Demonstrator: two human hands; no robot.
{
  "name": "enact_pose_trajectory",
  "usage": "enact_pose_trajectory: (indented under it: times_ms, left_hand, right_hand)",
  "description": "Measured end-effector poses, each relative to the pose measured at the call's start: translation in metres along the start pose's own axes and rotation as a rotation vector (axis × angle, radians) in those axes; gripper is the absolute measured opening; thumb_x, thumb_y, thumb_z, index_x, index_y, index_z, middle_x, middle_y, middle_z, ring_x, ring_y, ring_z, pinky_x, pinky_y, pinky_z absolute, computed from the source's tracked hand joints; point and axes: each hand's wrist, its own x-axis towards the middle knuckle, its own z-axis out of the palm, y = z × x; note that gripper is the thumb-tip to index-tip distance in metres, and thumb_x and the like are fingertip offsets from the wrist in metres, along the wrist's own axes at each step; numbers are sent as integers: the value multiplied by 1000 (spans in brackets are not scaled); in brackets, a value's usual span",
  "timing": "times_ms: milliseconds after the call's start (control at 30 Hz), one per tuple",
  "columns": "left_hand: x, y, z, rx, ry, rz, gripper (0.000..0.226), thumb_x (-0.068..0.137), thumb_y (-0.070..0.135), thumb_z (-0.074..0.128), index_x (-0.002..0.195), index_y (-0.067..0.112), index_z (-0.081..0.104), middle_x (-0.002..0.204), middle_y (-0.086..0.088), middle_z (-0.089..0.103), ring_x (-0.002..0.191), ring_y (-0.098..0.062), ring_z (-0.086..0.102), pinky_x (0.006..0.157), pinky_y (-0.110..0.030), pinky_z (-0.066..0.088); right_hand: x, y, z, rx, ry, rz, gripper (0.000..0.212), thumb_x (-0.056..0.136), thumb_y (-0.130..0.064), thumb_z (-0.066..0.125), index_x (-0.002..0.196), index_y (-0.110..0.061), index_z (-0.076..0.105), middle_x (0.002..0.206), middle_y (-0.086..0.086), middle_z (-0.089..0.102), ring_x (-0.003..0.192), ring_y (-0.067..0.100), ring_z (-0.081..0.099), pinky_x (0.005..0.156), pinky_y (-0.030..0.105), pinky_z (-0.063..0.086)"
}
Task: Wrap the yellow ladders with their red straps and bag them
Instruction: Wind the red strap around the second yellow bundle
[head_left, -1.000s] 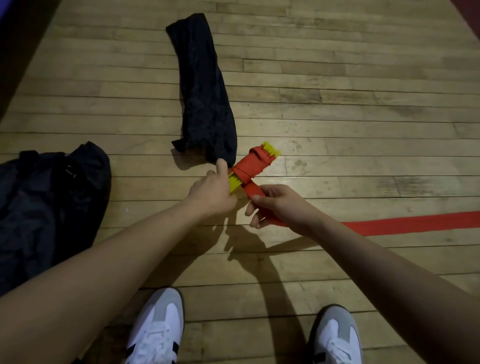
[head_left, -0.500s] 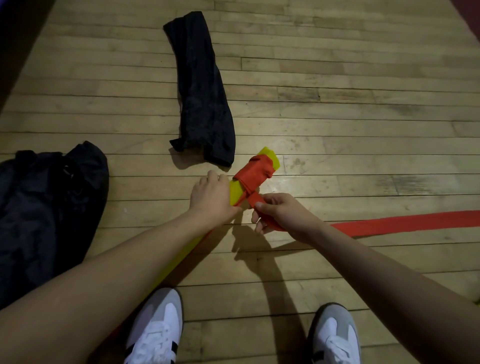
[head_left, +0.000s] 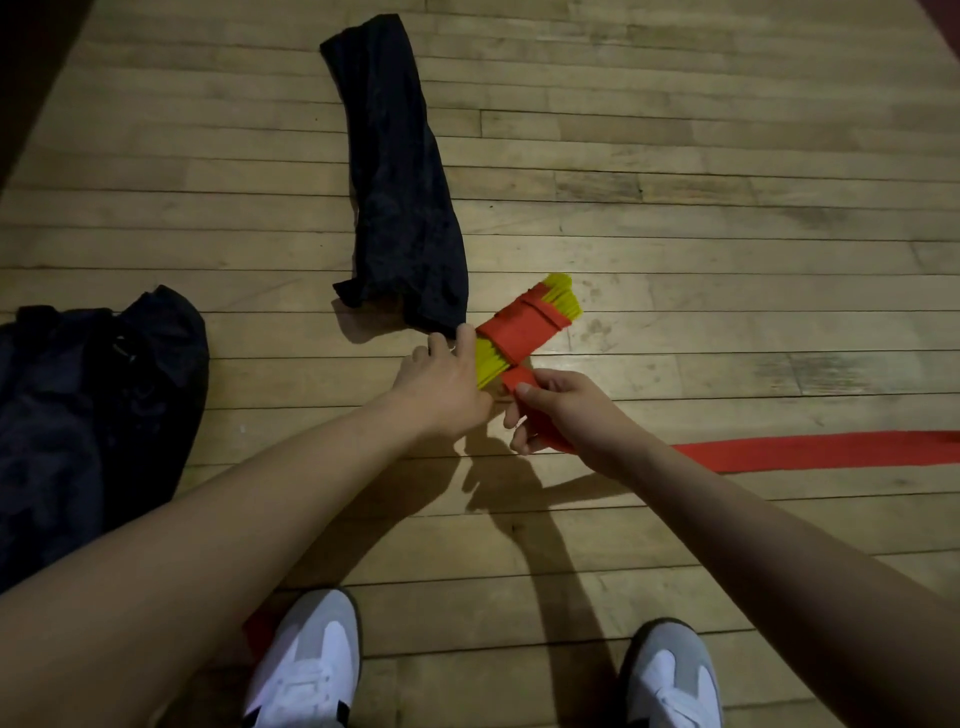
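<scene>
A bundle of yellow ladder slats (head_left: 563, 301) is held above the wooden floor, with a red strap (head_left: 522, 332) wound around its middle. My left hand (head_left: 441, 382) grips the near end of the bundle. My right hand (head_left: 563, 410) pinches the loose part of the red strap just below the bundle. The strap's free length (head_left: 821, 449) trails off to the right across the floor. A small black bag (head_left: 402, 182) lies flat on the floor just beyond the bundle.
A larger black bag (head_left: 98, 415) lies crumpled at the left. My two white and grey shoes (head_left: 306, 670) stand at the bottom edge, with a bit of red strap beside the left one. Wooden floorboards run across the whole view.
The bundle has turned in my left hand, and the red band around it now lies flatter and wider. My right hand stays on the strap just below it.
</scene>
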Motion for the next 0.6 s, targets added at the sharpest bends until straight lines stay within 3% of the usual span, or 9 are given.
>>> enact_pose_trajectory:
  times_ms: [100,233,367,500,600]
  left_hand:
    - [-1,-6,5,-40,-69,22,71,85,30,66,135,16,18,131,-13,34,125,-31,37,102,-39,32]
    - [-6,-18,7,-10,48,-20,84,75,42,78,137,10,31,132,-11,42,123,-28,43,99,-37,39]
    - [-13,-22,12,163,176,14,67,79,47,71,129,13,42,125,-10,41,115,-26,42,92,-34,40]
    - [-14,-24,12,23,202,-76,57,85,35,68,128,14,35,117,-9,52,101,-25,58,69,-32,43]
    - [-8,-28,9,28,201,-102,58,87,38,66,127,13,32,112,-8,59,97,-27,62,68,-34,44]
  right_hand:
    - [1,6,-2,20,16,27,18,102,-8,39,90,-5,53,70,8,61,51,17,59,47,25,47]
    - [2,15,-2,35,27,54,20,102,-8,41,87,-6,54,70,9,61,49,16,59,45,23,46]
    - [4,10,-1,-28,-39,68,15,101,-8,43,92,-4,54,73,10,63,53,16,61,50,23,50]
    - [1,10,6,-78,-159,93,16,102,-8,41,107,1,53,72,9,66,55,17,65,53,24,51]
    - [-1,7,9,-94,-164,75,19,103,-11,39,108,0,53,72,9,65,52,18,62,51,25,50]
